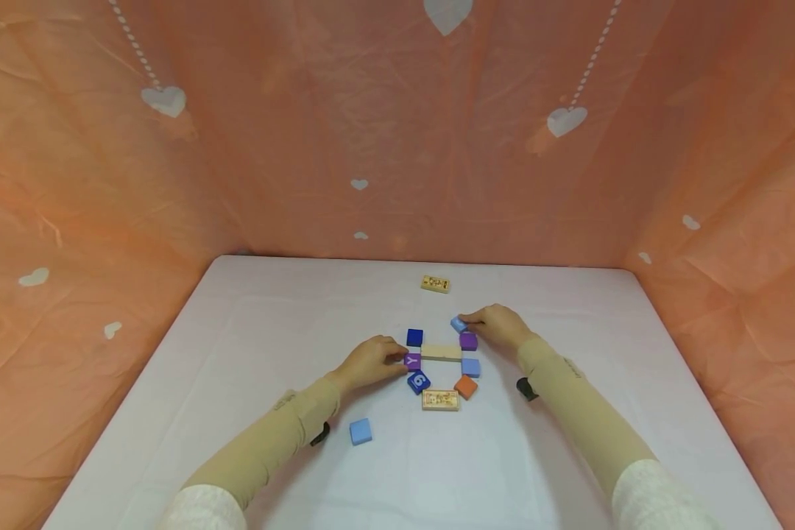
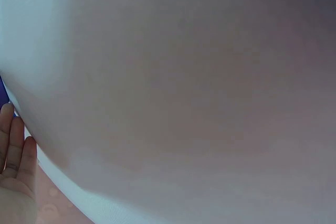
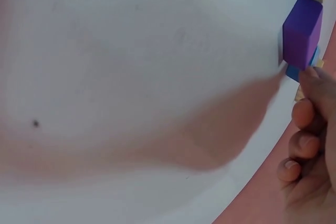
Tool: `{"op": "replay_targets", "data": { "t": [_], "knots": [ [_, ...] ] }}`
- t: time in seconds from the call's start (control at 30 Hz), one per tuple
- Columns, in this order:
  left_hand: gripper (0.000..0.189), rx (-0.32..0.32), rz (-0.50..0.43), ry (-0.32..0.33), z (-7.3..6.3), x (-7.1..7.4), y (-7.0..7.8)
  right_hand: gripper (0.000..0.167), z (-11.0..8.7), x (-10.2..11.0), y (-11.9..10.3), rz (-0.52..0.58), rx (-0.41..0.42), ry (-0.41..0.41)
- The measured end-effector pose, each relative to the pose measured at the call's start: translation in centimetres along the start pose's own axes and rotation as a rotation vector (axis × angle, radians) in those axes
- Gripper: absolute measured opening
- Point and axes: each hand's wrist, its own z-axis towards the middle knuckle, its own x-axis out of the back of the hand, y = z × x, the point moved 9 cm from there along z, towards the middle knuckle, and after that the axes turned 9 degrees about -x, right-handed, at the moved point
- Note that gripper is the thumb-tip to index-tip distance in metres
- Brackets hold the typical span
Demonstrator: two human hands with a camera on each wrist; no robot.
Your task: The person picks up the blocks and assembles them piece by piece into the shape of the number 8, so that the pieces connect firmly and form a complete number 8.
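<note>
My left hand (image 1: 371, 362) grips a purple block with a letter Y (image 1: 413, 361), thumb and fingertips at its near and far edges. In the left wrist view only some fingers (image 2: 16, 148) show at the edge. With thumb and fingers, my right hand (image 1: 500, 325) pinches a light blue block (image 1: 459, 324). It is tilted and sits just beyond a purple block (image 1: 468, 341). Between the two rows lies a plain wooden plank (image 1: 441, 352). The left row also has a dark blue block (image 1: 414, 337) and a blue block marked 6 (image 1: 419, 381).
Another light blue block (image 1: 470, 367) and an orange block (image 1: 466, 386) continue the right row. A printed wooden tile (image 1: 440, 400) lies at the near end, another printed tile (image 1: 435, 284) far back. A separate light blue block (image 1: 361, 431) lies near my left forearm on the white table (image 1: 271, 309).
</note>
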Motion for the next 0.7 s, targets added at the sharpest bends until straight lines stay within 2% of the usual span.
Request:
{"op": "replay_targets", "data": {
  "t": [0.7],
  "knots": [
    [0.037, 0.01, 0.009, -0.017, -0.05, -0.12, 0.1, 0.031, -0.32, -0.18, 0.08, -0.011, 0.042, -0.007]
  ]
}}
